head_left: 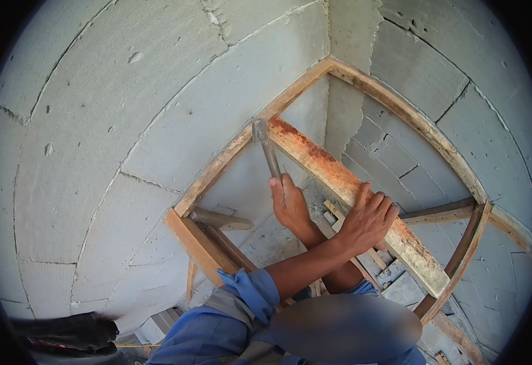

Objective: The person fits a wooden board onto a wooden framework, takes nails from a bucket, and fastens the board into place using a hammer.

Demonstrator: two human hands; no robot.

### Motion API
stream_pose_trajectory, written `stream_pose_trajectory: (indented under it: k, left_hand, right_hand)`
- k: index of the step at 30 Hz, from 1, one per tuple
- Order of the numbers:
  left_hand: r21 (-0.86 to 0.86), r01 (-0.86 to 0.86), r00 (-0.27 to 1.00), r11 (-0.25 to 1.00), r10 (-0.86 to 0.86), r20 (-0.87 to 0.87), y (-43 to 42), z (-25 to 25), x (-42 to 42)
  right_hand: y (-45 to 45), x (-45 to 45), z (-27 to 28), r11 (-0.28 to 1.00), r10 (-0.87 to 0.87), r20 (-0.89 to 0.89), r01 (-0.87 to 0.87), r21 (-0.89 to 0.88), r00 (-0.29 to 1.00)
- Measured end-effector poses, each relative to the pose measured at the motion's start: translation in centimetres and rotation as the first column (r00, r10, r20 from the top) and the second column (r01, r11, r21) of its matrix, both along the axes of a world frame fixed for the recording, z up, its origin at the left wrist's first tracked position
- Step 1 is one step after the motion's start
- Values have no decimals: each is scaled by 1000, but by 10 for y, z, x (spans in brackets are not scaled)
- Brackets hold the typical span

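Observation:
My arms cross in front of me, the left forearm over the right. My right hand [290, 204] is closed around the handle of a hammer [269, 149]. The hammer's head is beside the left frame rail, close to the upper end of a wooden beam [321, 161] with reddish-brown stains. Further down that beam, my left hand [369, 220] grips it from above, fingers bent over its edge. The beam lies slanted across a wooden frame [424, 125], from the left rail towards the curved piece at lower right.
Grey block walls [181, 115] meet in a corner behind the frame. Wood pieces and block fragments [403, 289] lie on the ground below. A dark cloth-like item [65, 333] is at lower left. A blurred oval covers the bottom centre.

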State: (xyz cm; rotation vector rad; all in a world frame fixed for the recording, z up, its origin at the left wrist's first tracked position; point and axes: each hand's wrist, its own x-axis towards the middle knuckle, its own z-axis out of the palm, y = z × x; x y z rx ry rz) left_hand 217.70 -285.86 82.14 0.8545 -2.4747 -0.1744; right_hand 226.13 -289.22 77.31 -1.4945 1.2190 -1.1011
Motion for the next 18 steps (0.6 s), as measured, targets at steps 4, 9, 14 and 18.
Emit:
stream_pose_trajectory:
  k: [4,9,14,18]
  left_hand:
    - [-12,0,1000,1000,1,22,-2,0,0]
    - [-27,-10,999,1000,9,-34,-4,-3,-1]
    - [-9,6,1000,1000,-7,-30,-5,1,0]
    - [-21,7,1000,1000,-7,-30,-3,-2,-1]
  right_hand:
    - [16,-6,18,967,40,77,-19,-255,996]
    - [-7,-7,2,997,-46,-90,41,-62,995]
    - [2,-13,8,987,-45,-29,40,-157,999]
    - [12,-24,-13,916,55,-60,-74,-395,997]
